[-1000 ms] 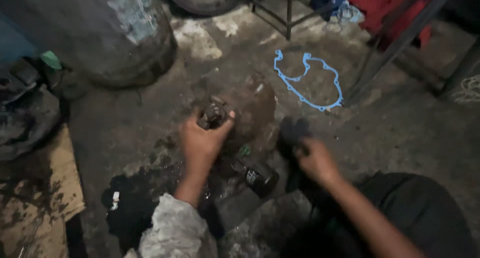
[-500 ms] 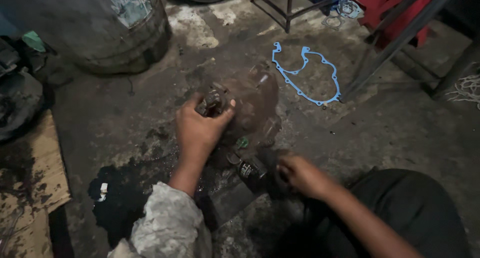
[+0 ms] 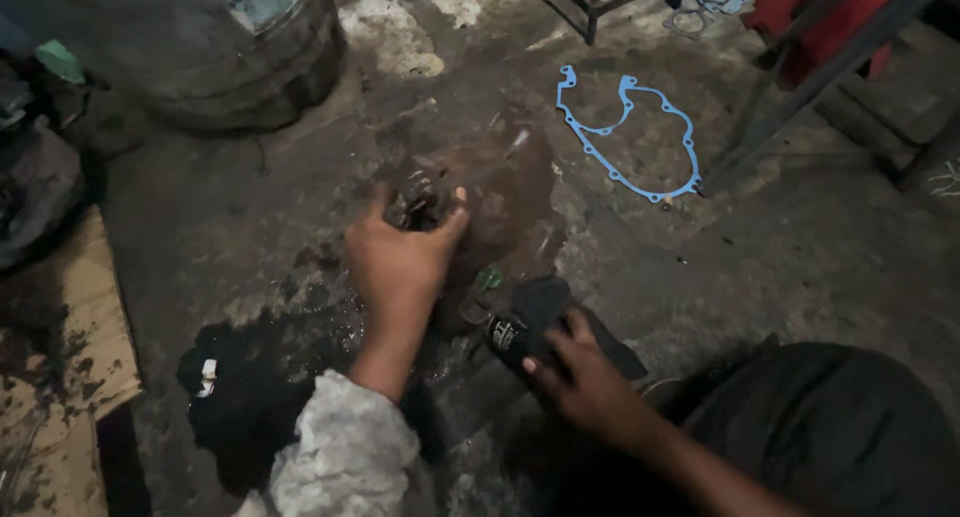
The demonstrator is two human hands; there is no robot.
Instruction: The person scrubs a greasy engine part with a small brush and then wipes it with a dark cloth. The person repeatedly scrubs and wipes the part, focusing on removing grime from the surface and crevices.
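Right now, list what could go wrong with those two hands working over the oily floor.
1. The left hand grips a greasy metal part; it may slip.
2. The dark oil puddle beside the sleeve could soak the sleeve.
3. The right hand on the black cylinder may spread grime to the blue gasket lying nearby.

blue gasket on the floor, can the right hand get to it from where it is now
Probably yes. The blue gasket lies flat on bare floor, nothing on it. The right hand rests on a black cylindrical part well short of it, so it would have to let go and stretch forward past the oily patch.
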